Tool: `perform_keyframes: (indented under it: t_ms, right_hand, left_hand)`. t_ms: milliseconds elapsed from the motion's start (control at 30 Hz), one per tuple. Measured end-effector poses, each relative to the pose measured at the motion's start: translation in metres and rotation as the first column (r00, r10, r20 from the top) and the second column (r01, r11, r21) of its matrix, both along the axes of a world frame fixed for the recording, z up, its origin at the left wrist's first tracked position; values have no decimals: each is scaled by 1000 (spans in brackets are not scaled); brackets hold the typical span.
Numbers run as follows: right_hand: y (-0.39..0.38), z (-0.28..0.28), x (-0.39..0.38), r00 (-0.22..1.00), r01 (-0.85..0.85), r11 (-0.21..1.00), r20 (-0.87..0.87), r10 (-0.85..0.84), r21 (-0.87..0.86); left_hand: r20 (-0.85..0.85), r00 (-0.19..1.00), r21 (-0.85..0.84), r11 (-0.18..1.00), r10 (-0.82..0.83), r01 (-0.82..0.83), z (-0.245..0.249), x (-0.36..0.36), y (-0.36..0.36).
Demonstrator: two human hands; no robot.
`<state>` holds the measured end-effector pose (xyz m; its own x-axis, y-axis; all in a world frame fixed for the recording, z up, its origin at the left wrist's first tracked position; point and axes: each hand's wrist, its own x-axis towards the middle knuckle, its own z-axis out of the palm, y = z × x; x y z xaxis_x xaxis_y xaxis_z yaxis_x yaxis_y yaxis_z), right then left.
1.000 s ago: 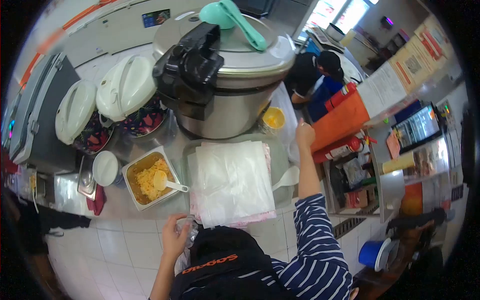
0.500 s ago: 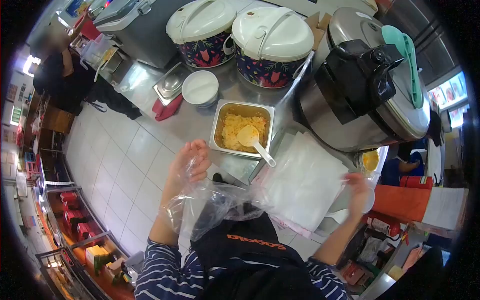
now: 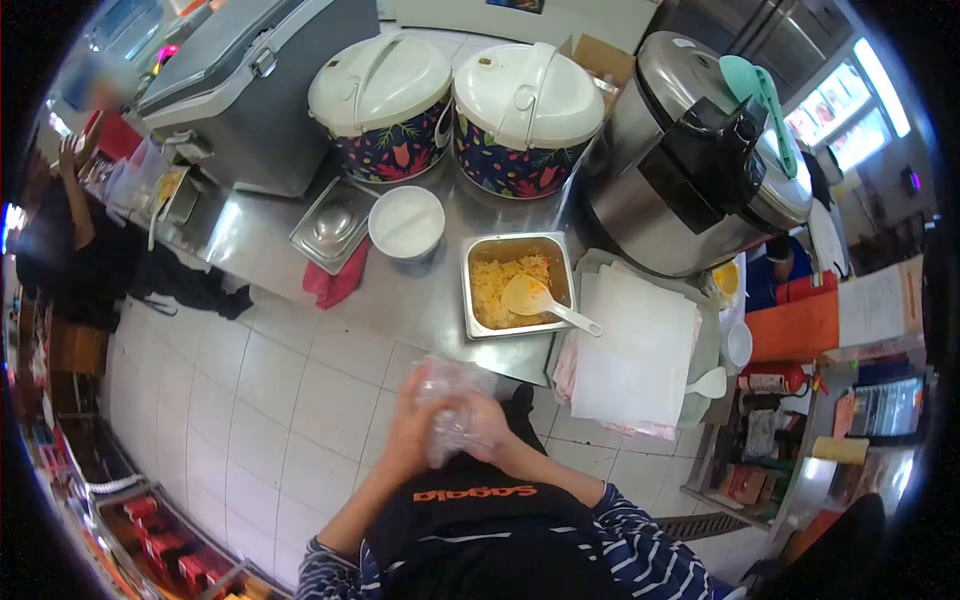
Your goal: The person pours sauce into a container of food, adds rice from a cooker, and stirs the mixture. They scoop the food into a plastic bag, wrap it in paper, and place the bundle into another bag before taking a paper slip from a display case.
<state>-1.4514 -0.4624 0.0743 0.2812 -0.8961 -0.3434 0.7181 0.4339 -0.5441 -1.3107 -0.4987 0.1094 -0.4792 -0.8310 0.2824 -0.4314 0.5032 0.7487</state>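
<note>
In front of the black apron, my left hand (image 3: 408, 437) and my right hand (image 3: 484, 428) are pressed together. Between them is a crumpled sheet of thin clear plastic, which looks like a bag (image 3: 453, 385); the fingers are partly hidden by it. Just beyond my hands, at the counter's edge, stands a metal pan (image 3: 468, 300) of yellow rice (image 3: 495, 287). A white rice paddle (image 3: 530, 298) lies in it, handle over the right rim. Right of the pan is a stack of white paper sheets (image 3: 635, 345) on a grey tray (image 3: 707, 325).
Two patterned rice coolers (image 3: 385, 110) with white lids and a large steel cooker (image 3: 660, 190) stand behind. A white tub (image 3: 406, 222), metal lid (image 3: 332, 225) and red cloth (image 3: 340, 280) lie left. Another white paddle (image 3: 708, 383) is beside the paper. A person (image 3: 75, 230) stands far left.
My right hand has come from beside the paper stack to meet my left. The plastic, draped loosely over my left forearm before, is now bunched between both hands. The view has shifted.
</note>
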Motion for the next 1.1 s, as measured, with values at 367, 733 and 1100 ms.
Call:
perform_keyframes:
  t_ms: [367, 733, 1100]
  right_hand:
    - [-149, 107, -108, -139, 76, 880, -878, -457, -470]
    - [-303, -60, -233, -360, 114, 983, -928, -93, -143]
    - [-101, 56, -301, 491, 244, 909, -766, -415, -337]
  left_hand:
    - [29, 989, -46, 988, -148, 149, 25, 29, -69]
    - [-215, 890, 603, 772, 402, -203, -67, 14, -123]
    - [63, 993, 277, 955, 97, -111, -36, -77, -150]
